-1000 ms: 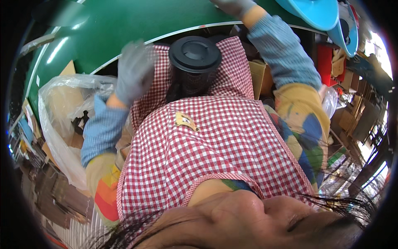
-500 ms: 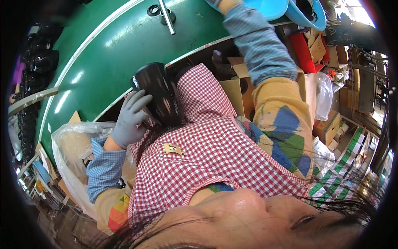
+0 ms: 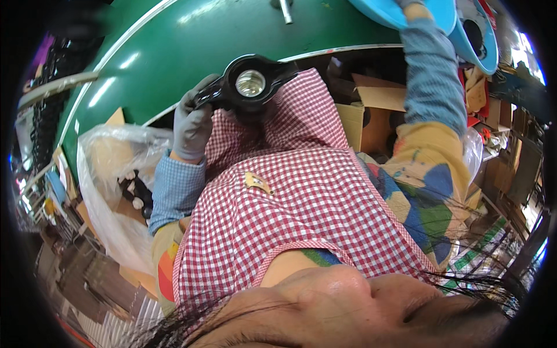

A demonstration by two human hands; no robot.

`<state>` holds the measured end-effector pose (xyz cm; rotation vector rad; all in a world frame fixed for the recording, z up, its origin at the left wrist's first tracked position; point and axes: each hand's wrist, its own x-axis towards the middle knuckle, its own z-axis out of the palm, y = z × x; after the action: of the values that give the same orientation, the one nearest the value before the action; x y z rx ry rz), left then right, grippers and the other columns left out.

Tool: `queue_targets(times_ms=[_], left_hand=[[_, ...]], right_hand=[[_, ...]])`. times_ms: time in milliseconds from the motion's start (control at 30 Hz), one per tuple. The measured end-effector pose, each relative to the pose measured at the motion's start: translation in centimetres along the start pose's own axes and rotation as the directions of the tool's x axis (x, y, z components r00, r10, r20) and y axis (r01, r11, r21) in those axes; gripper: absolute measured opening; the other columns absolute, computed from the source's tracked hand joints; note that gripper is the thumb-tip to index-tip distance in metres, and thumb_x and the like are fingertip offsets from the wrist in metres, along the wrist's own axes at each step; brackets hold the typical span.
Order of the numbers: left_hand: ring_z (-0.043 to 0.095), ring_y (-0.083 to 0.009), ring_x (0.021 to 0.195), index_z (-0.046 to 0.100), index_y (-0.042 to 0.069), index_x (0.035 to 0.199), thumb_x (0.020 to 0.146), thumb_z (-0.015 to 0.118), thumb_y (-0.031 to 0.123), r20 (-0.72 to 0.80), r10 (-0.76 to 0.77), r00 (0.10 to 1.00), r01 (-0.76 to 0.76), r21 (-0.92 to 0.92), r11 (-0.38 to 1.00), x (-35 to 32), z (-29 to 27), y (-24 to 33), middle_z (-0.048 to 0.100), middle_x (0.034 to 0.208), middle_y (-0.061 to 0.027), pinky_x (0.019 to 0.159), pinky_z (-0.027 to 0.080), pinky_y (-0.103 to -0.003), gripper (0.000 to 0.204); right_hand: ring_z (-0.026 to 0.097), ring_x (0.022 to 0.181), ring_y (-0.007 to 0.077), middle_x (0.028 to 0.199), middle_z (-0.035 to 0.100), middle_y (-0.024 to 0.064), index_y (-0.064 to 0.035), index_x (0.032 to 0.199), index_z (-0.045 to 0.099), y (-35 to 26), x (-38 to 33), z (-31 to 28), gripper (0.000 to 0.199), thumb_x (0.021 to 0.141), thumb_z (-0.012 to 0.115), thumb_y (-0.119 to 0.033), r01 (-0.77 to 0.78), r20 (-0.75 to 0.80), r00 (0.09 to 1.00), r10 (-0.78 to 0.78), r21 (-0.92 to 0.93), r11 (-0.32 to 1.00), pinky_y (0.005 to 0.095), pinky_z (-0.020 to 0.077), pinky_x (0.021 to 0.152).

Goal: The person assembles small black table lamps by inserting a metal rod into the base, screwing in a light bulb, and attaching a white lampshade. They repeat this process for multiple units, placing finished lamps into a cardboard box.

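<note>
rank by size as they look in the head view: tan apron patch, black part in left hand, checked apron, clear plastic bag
1. Checked apron
2. Clear plastic bag
3. Black part in left hand
4. Tan apron patch

Near upper centre, the grey-gloved left hand (image 3: 192,124) grips a glossy black two-armed part (image 3: 248,103) with a round silvery opening (image 3: 250,83); at upper right, the cropped grey-gloved right hand (image 3: 409,3) overlaps a light-blue plastic basin (image 3: 383,13).

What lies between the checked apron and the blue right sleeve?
An open cardboard box shows between the apron and the sleeve in the head view.
</note>
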<state>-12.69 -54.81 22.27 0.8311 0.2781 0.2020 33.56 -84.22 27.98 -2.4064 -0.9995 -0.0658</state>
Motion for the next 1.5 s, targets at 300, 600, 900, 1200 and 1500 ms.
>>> queue_targets(times_ms=[300,600,900,1200,1500], left_hand=[[0.062,-0.0050,0.090,0.053,-0.011,0.142,0.076,0.086,0.017,-0.091,-0.134,0.987,0.140,0.072,0.987,-1.6,-3.7,-2.9,0.070,0.118,-0.0061,0.090,0.046,-0.020,0.079],[0.063,-0.0223,0.124,0.059,-0.006,0.139,0.078,0.078,0.009,-0.073,-0.228,0.971,0.232,0.063,0.971,-3.7,-7.0,-6.0,0.067,0.134,-0.0142,0.115,0.043,-0.037,0.065],[0.062,-0.0253,0.125,0.068,0.002,0.096,0.080,0.072,-0.003,-0.141,-0.188,0.972,0.207,0.135,0.969,-4.3,-5.8,-7.4,0.060,0.142,-0.0188,0.111,0.047,-0.039,0.018],[0.065,-0.0155,0.109,0.067,0.003,0.095,0.081,0.071,-0.001,-0.140,-0.228,0.963,0.258,0.264,0.929,-3.7,-4.5,-7.4,0.063,0.139,-0.0154,0.098,0.052,-0.029,0.015],[0.065,-0.0231,0.124,0.059,-0.007,0.138,0.083,0.080,0.022,-0.023,-0.275,0.961,0.274,0.197,0.941,-2.6,-7.0,-7.0,0.068,0.134,-0.0161,0.115,0.045,-0.037,0.066]], right_hand=[[0.067,0.109,0.0196,0.118,0.068,0.0072,-0.0040,0.122,0.071,-5.4,-20.9,6.2,0.040,0.083,0.074,0.001,-0.219,0.494,0.858,-0.141,0.600,0.770,0.0337,0.0554,0.098],[0.048,0.142,0.0382,0.161,0.042,0.0173,-0.0148,0.158,0.041,-13.7,-31.1,15.1,0.083,0.086,0.079,-0.032,-0.324,0.395,0.890,0.230,0.190,0.927,0.0406,0.0436,0.115],[0.055,0.135,0.0375,0.151,0.049,0.0193,-0.0142,0.158,0.038,-10.4,-29.6,16.1,0.098,0.077,0.088,-0.038,-0.458,0.428,0.832,0.353,0.170,0.873,0.0465,0.0460,0.115],[0.055,0.137,0.0288,0.148,0.056,0.0143,-0.0112,0.159,0.039,-13.0,-26.4,10.8,0.100,0.072,0.088,-0.008,-0.302,0.381,0.921,0.074,0.583,0.754,0.0423,0.0380,0.120],[0.053,0.139,0.0284,0.149,0.055,0.0147,-0.0093,0.159,0.038,-14.6,-26.0,10.2,0.104,0.070,0.089,-0.007,-0.221,0.349,0.937,0.006,0.578,0.786,0.0419,0.0368,0.121]])
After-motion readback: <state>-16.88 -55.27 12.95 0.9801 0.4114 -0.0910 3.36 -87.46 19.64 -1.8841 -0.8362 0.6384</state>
